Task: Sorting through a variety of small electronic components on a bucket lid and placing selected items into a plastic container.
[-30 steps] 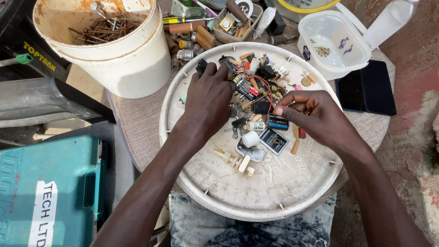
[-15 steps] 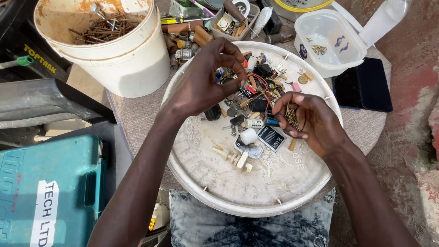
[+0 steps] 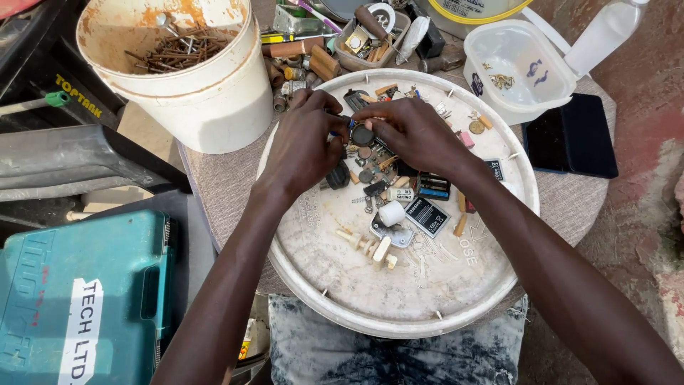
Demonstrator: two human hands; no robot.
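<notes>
Small dark round disc [image 3: 363, 135], pinched above heaped parts in the round tray [image 3: 342, 299].

Lighting: bright, even daylight; soft, short shadows under both forearms on the round white tray [image 3: 456, 299]. Glare: mild sheen on the white bucket [image 3: 214, 93]. Focus: sharp throughout; no motion blur. Edges: slight wide-angle stretching.

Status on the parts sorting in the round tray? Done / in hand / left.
Done: a few small parts sit in the white plastic tub. In hand: left hand and right hand meet over a dark round part. Left: the parts pile lies loose on the round white tray.
</notes>
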